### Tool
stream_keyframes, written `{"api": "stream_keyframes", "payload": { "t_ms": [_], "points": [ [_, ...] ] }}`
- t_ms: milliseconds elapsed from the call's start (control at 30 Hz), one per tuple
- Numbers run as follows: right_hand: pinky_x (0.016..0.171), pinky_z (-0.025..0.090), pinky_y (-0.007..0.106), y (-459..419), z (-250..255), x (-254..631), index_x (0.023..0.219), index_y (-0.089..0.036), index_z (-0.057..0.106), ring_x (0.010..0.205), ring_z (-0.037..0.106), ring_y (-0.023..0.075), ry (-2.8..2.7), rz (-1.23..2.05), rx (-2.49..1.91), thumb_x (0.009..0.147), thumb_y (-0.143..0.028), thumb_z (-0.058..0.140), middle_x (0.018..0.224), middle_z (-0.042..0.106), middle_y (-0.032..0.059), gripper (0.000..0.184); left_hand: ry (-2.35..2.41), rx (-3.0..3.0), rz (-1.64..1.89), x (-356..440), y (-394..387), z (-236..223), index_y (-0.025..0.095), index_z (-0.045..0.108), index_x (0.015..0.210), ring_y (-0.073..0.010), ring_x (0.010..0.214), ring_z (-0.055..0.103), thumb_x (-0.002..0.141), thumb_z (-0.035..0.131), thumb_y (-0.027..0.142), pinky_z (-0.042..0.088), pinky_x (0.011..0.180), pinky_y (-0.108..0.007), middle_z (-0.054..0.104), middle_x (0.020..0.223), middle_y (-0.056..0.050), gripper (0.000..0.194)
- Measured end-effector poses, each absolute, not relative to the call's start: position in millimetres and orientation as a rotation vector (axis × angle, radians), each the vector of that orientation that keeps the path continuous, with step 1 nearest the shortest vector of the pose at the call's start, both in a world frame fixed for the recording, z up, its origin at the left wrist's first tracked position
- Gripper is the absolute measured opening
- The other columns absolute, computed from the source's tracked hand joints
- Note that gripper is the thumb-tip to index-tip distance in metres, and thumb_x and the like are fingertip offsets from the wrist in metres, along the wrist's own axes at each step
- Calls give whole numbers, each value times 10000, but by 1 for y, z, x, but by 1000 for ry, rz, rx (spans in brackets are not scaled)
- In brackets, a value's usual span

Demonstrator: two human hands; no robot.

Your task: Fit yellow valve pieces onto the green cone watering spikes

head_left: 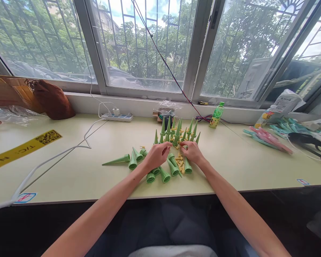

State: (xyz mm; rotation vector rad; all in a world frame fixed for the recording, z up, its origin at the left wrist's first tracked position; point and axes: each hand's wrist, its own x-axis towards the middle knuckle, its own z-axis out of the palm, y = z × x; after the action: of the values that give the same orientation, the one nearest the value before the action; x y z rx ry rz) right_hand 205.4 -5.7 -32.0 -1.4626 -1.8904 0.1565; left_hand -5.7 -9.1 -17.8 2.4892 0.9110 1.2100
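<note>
My left hand [158,155] is closed, its fingertips at the base of an upright green plastic spike [177,133]. From the other side my right hand [192,152] pinches close to the same base; whatever small piece is in its fingertips is hidden. Just behind the hands, several more green spikes stand point up, some with yellow pieces on them. Below and between my wrists lies a pile of small yellow plastic valves [180,164]. Loose hollow green spikes lie around it, such as one spike [165,175] near the front and a long spike [116,160] on the left.
A power strip [117,117] with a white cable [86,137] sits by the window wall. A green-labelled bottle [216,115] stands behind on the right. Pink and teal plastic packs [269,139] lie farther right. A brown bag [53,100] rests at the back left.
</note>
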Motion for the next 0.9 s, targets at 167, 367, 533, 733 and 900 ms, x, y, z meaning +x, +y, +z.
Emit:
{"api": "stream_keyframes", "payload": {
  "t_ms": [167,367,533,733,900],
  "points": [
    [790,514,291,-6,-31,206,925,-199,736,826,688,190,-1907,187,-1427,816,-188,552,945,761,44,215,890,2494,1215,-6,-9,-18,144,657,987,-78,457,419,915,482,200,355,518,-195,516,527,50,198],
    [765,514,285,-5,-33,208,903,-200,719,848,688,194,-1830,145,-1438,812,-158,545,964,756,47,201,899,2478,1219,-6,-7,-19,148,664,979,-78,462,413,917,484,203,354,518,-198,504,522,53,198],
    [807,514,302,-3,-35,210,892,-210,713,890,696,210,-1847,129,-1486,793,-134,553,946,759,45,203,810,2456,1177,-6,-8,-16,159,666,896,-73,483,454,888,542,209,391,524,-202,617,646,12,134],
    [816,519,303,-4,-34,208,911,-199,714,866,700,197,-1855,214,-1424,810,-159,552,913,758,39,195,793,2503,1046,-7,-7,-17,167,679,840,-60,493,453,858,601,222,420,552,-216,665,801,-18,97],
    [782,526,294,-4,-34,207,944,-196,721,864,699,191,-1868,255,-1398,815,-164,553,906,760,38,214,836,2528,983,-8,-3,-21,167,694,879,-77,526,488,843,645,274,420,551,-224,667,830,-31,123]
  ]
}}
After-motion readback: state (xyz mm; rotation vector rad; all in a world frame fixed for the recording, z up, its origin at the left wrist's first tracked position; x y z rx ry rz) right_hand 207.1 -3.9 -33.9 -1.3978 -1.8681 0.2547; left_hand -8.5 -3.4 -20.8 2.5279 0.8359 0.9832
